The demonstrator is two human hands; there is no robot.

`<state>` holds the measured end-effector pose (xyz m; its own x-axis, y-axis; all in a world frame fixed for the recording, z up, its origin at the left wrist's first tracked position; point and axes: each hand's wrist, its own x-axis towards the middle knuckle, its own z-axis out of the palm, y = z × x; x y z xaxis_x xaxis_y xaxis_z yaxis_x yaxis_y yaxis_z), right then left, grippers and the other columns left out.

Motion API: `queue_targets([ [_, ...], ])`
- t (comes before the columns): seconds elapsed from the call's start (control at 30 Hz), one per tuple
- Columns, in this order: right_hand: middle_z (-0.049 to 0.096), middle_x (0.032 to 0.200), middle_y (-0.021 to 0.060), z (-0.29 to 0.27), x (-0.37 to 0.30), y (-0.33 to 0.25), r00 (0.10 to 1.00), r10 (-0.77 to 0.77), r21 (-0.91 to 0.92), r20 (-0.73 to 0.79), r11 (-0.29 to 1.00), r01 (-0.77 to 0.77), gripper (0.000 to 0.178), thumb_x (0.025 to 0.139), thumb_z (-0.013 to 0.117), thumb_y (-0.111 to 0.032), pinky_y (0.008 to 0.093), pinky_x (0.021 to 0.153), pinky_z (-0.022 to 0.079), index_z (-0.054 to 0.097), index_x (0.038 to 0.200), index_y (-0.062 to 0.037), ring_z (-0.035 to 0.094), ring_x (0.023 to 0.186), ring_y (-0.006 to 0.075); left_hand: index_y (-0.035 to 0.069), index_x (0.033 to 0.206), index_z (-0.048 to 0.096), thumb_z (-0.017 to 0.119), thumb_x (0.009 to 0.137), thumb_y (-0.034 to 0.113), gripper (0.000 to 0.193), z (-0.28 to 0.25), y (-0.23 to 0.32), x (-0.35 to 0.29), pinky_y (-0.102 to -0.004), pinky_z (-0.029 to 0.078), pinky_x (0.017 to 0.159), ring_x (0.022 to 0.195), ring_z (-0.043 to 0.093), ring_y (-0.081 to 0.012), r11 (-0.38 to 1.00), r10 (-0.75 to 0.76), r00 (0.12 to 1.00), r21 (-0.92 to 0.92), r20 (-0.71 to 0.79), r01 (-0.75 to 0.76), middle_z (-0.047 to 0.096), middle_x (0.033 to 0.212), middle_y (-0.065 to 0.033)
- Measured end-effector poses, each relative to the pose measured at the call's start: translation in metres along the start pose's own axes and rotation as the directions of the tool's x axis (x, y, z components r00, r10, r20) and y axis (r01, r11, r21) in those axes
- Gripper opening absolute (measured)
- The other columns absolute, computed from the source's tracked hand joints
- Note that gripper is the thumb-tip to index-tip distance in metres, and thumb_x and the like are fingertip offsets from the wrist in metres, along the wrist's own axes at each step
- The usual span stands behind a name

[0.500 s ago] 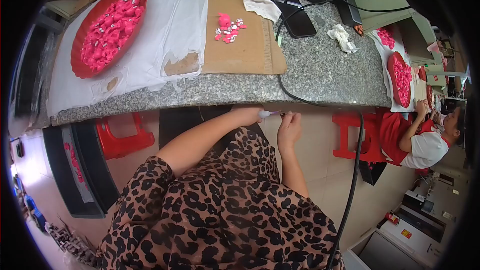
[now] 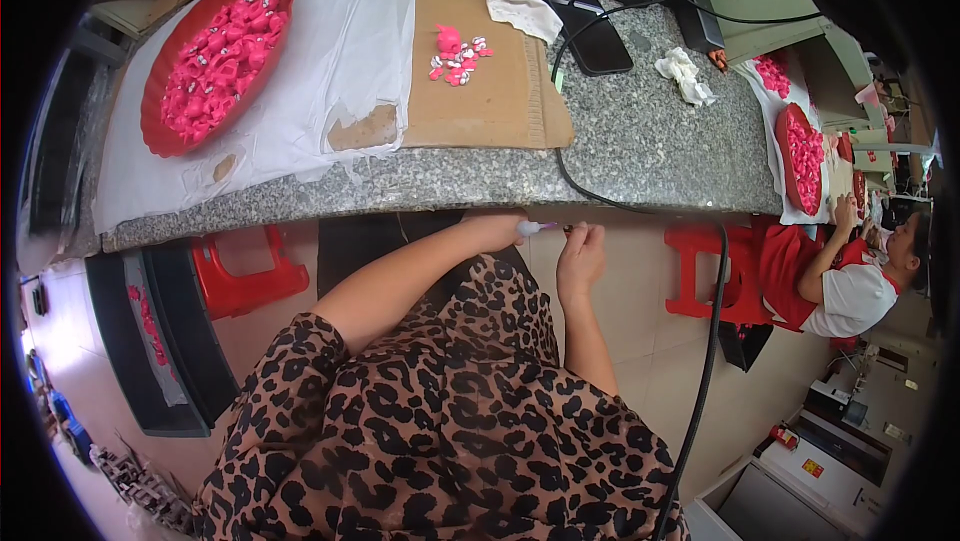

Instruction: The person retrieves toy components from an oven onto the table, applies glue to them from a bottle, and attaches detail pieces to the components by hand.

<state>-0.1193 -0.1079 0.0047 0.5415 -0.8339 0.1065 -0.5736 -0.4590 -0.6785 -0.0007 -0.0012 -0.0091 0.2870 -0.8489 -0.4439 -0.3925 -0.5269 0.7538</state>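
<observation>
Just below the counter's front edge, my left hand [image 2: 492,230] is closed around a small whitish squeeze bottle [image 2: 526,228] with a thin purple tip that points right. Part of that hand is hidden by the counter edge. My right hand [image 2: 581,263] is held to the right of the tip, its fingers pinched together. A tiny dark bit shows at those fingertips, too small to name. On the cardboard sheet [image 2: 480,121] above lie a pink figure piece [image 2: 448,39] and several small pink-and-white pieces [image 2: 463,65].
A red scalloped tray [image 2: 150,121] of pink pieces sits on white paper [image 2: 340,51]. Phones [image 2: 598,46], crumpled tissue [image 2: 685,78] and a black cable [image 2: 712,341] occupy the granite counter's right side. Red stools [image 2: 255,276] stand below. A co-worker [image 2: 850,286] sits at right.
My right hand has shifted very slightly to the right. The left hand and the bottle stay in place.
</observation>
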Motion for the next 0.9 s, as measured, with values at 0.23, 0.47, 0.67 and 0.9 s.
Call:
queue_targets([
  [0.23,0.057,0.065,0.0129,-0.004,0.000,-0.007,0.999,0.042,-0.041,0.017,0.998,-0.042,0.025,0.084,0.041,-0.026,0.0383,0.056,0.041,0.047,0.075,-0.0038,0.055,0.061,0.0304,0.006,0.098,0.053,0.057,0.072,0.019,0.029,-0.003,0.004,-0.002,-0.0348,0.041,0.076,0.089,0.054,-0.0260,0.999,-0.036,0.999,-0.003,0.023,0.036,0.056,0.094,-0.0122],
  [0.47,0.058,0.066,0.0124,-0.004,0.000,-0.004,0.998,0.056,-0.055,0.040,0.997,-0.053,0.026,0.084,0.040,-0.028,0.0387,0.057,0.041,0.046,0.076,-0.0038,0.056,0.062,0.0310,0.006,0.099,0.052,0.057,0.072,0.018,0.030,-0.004,0.006,-0.004,-0.0349,0.041,0.076,0.089,0.054,-0.0262,0.998,-0.059,0.997,-0.032,0.053,0.061,0.056,0.094,-0.0131],
  [0.67,0.058,0.067,0.0124,-0.003,0.000,-0.004,0.998,0.056,-0.065,0.033,0.996,-0.053,0.026,0.084,0.040,-0.028,0.0388,0.057,0.041,0.046,0.076,-0.0041,0.056,0.062,0.0312,0.005,0.099,0.052,0.056,0.072,0.018,0.030,-0.006,0.007,-0.005,-0.0346,0.041,0.076,0.089,0.054,-0.0266,0.999,-0.043,0.998,-0.002,0.036,0.043,0.056,0.094,-0.0143],
  [0.9,0.053,0.058,0.0125,0.001,0.000,0.004,1.000,-0.021,-0.090,-0.021,0.996,0.019,0.025,0.083,0.042,-0.029,0.0427,0.049,0.038,0.043,0.073,-0.0060,0.052,0.055,0.0337,0.005,0.100,0.052,0.057,0.072,0.016,0.030,-0.011,0.014,-0.008,-0.0345,0.040,0.077,0.090,0.054,-0.0268,0.999,-0.053,0.998,0.009,0.035,0.053,0.056,0.096,-0.0143],
])
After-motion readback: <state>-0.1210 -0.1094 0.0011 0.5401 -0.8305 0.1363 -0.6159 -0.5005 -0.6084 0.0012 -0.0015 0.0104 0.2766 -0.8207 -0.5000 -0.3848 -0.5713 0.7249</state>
